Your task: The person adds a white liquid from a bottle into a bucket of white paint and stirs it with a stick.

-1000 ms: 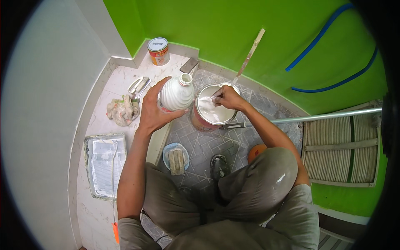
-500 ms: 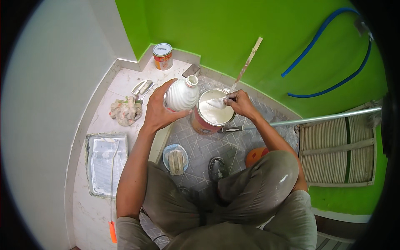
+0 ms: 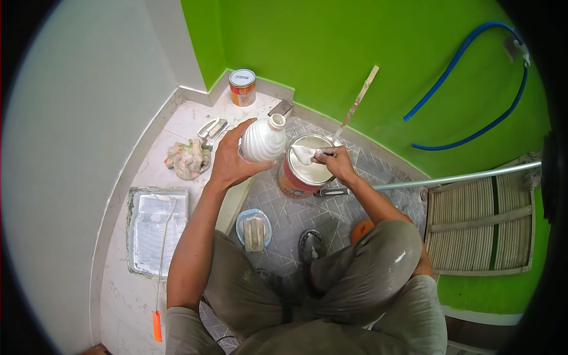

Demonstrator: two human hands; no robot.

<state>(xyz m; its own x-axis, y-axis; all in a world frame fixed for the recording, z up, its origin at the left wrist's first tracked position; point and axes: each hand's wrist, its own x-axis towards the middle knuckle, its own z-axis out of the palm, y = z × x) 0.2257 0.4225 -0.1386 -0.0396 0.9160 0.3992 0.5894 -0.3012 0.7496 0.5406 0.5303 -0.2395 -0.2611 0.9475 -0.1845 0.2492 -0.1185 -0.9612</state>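
A white ribbed plastic bottle point(image 3: 263, 141) with an uncapped mouth is gripped in my left hand point(image 3: 229, 163), tilted slightly toward the paint can. My right hand point(image 3: 336, 163) pinches a small white fan-shaped piece point(image 3: 303, 155), perhaps a scoop or funnel, over the can's mouth; its exact kind is unclear. Below it stands the open paint can point(image 3: 296, 186), with pale paint inside and a red and orange label. A paint-marked wooden stick point(image 3: 357, 103) rises from just behind the can toward the green wall.
To the left lie a paint tray point(image 3: 155, 236), a roller frame with orange handle point(image 3: 157, 325), a crumpled rag point(image 3: 188, 158) and a brush point(image 3: 218, 128). A smaller can point(image 3: 242, 89) stands at the corner. A metal pole point(image 3: 455, 178) crosses right; a blue dish point(image 3: 254, 229) sits nearer.
The white piece in my right hand has turned, its broad side now showing, and sits toward the can's left rim. My left hand still holds the bottle. The whole view has shifted slightly.
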